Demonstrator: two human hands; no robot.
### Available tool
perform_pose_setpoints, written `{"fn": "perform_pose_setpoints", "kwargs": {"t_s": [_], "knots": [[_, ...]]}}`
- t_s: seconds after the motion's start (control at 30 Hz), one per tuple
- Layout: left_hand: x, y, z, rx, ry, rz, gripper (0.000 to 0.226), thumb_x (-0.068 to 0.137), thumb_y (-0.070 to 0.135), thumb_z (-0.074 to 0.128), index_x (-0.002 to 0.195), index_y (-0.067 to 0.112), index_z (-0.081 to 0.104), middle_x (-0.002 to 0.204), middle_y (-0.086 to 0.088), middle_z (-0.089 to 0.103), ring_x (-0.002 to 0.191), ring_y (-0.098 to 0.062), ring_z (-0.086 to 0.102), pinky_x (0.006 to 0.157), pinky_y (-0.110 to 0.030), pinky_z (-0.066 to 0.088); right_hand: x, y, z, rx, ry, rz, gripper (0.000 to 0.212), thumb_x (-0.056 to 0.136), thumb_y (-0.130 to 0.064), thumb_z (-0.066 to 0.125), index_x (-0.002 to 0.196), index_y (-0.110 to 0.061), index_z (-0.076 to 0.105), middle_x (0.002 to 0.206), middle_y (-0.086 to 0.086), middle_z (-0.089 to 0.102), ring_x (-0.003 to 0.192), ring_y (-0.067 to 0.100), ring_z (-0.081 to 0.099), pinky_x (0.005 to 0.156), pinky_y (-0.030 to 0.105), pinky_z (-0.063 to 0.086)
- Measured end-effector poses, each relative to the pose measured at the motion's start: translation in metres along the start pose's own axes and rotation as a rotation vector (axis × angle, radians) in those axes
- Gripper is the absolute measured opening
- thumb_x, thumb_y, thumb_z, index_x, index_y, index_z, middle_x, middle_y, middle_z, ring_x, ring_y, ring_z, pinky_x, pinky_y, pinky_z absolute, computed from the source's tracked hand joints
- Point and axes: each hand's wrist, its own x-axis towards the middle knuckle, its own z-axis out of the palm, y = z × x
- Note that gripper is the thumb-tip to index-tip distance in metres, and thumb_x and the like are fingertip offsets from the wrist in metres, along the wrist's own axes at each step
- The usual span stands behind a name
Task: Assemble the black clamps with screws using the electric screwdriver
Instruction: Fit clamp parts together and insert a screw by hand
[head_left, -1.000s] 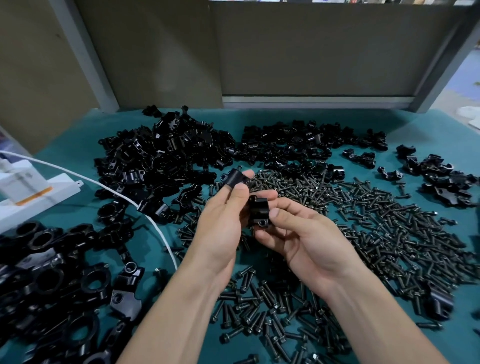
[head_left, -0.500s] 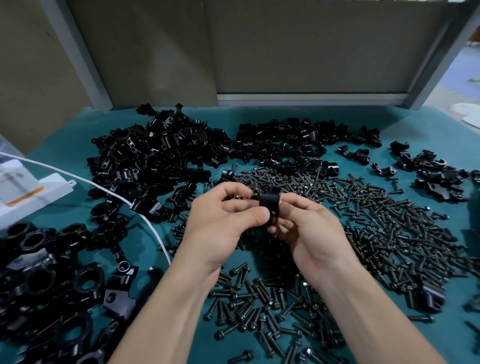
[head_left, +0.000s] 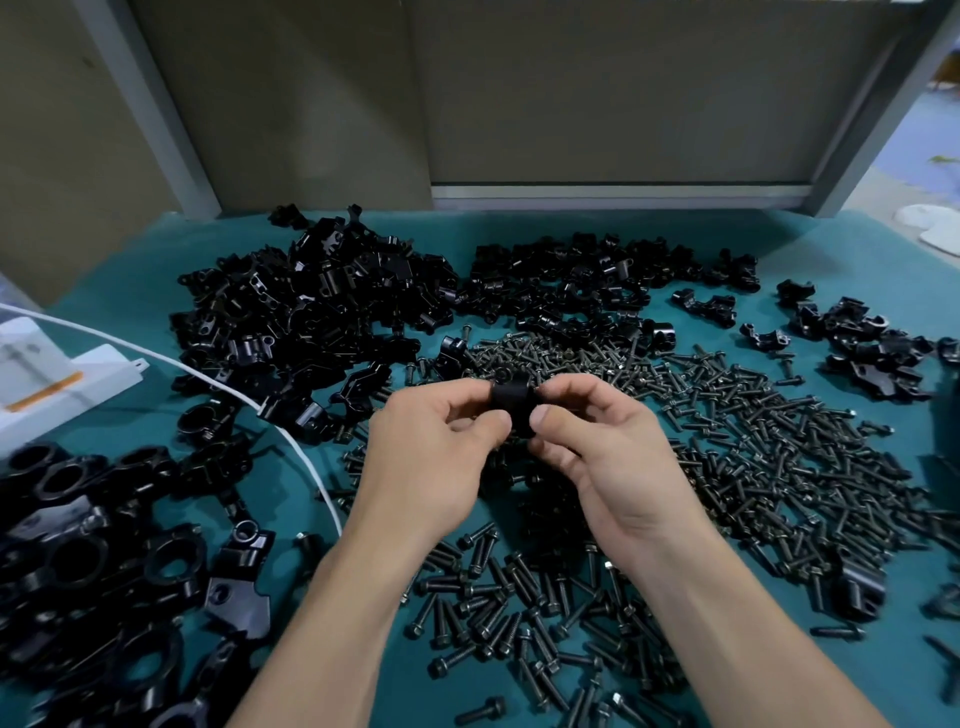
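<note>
I saw the left hand and right hand pinching one small matte black clamp between thumbs and fingertips at centre frame, above a spread of dark threaded screws. Glossy black clamp parts were heaped at upper left. A white cable curved across the teal table at left.

Teal mat; white cable, 9 o'clock; white box beside it; grey panel, 12 o'clock.

L hand & R hand bare, 2 bare forearms.
</note>
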Motion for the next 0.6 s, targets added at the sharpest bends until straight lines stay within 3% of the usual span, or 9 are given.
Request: {"fn": "perform_pose_setpoints", "kwargs": {"t_s": [0.07,0.13,0.2,0.3,0.33,0.43,0.5,0.6], "knots": [[0.0,-0.001,0.002,0.071,-0.025,0.05,0.054,0.094,0.015,0.073,0.086,0.068,0.069,0.077,0.026,0.074,0.079,0.003,0.071,0.069,-0.01,0.053,-0.001,-0.002,0.001,-0.092,0.011,-0.027,0.036,0.085,0.014,0.071,0.098,-0.017,0.079,0.088,-0.002,0.073,0.074,0.017,0.068,0.074,0.03,0.06],[-0.002,-0.002,0.004,0.115,-0.051,0.098,0.06,0.097,0.007,0.068,0.095,0.068,0.068,0.084,0.039,0.071,0.086,0.017,0.066,0.072,0.001,0.043,-0.002,-0.002,0.001,-0.187,-0.011,-0.051,0.047,0.085,0.013,0.072,0.107,-0.027,0.081,0.087,-0.003,0.065,0.071,0.019,0.067,0.077,0.037,0.064],[-0.004,-0.002,0.005,0.163,-0.079,0.126,0.055,0.1,0.007,0.063,0.117,0.059,0.067,0.091,0.04,0.071,0.092,0.017,0.065,0.075,-0.001,0.046,-0.003,-0.002,0.002,-0.299,-0.036,-0.077,0.047,0.084,0.009,0.076,0.109,-0.03,0.081,0.091,0.002,0.067,0.075,0.022,0.069,0.082,0.046,0.064],[-0.004,-0.005,0.005,0.225,-0.11,0.147,0.053,0.104,0.012,0.058,0.13,0.057,0.062,0.089,0.031,0.074,0.087,0.008,0.069,0.074,-0.016,0.055,-0.006,-0.004,0.002,-0.364,-0.076,-0.124,0.041,0.083,0.004,0.079,0.107,-0.029,0.081,0.092,0.008,0.077,0.072,0.019,0.071,0.078,0.043,0.064],[-0.004,-0.005,0.006,0.229,-0.105,0.154,0.053,0.104,0.012,0.058,0.133,0.056,0.061,0.086,0.03,0.074,0.086,0.009,0.068,0.073,-0.015,0.054,-0.006,-0.006,0.002,-0.367,-0.088,-0.136,0.039,0.084,0.004,0.078,0.105,-0.029,0.081,0.088,0.007,0.078,0.07,0.02,0.071,0.075,0.041,0.065],[-0.006,-0.006,0.012,0.21,-0.037,0.135,0.056,0.104,0.014,0.061,0.149,0.047,0.052,0.094,0.036,0.063,0.093,0.028,0.056,0.076,0.005,0.039,-0.004,-0.008,0.0,-0.373,-0.092,-0.168,0.033,0.086,0.005,0.077,0.098,-0.025,0.078,0.089,0.001,0.078,0.079,0.019,0.074,0.071,0.029,0.063],[-0.004,-0.007,0.015,0.105,0.024,0.08,0.058,0.1,0.015,0.067,0.148,0.043,0.054,0.1,0.033,0.066,0.095,0.024,0.059,0.081,0.004,0.042,-0.002,-0.006,0.0,-0.251,-0.079,-0.113,0.025,0.087,0.005,0.075,0.097,-0.018,0.075,0.091,0.004,0.076,0.084,0.02,0.073,0.073,0.032,0.063],[-0.001,-0.007,0.015,-0.288,-0.031,-0.072,0.041,0.094,0.015,0.073,0.127,0.04,0.07,0.109,0.017,0.077,0.1,0.004,0.071,0.093,-0.02,0.055,0.0,-0.005,0.0,0.178,-0.072,0.063,0.015,0.087,-0.008,0.073,0.1,-0.012,0.068,0.091,0.006,0.074,0.081,0.019,0.073,0.069,0.031,0.062]]}}
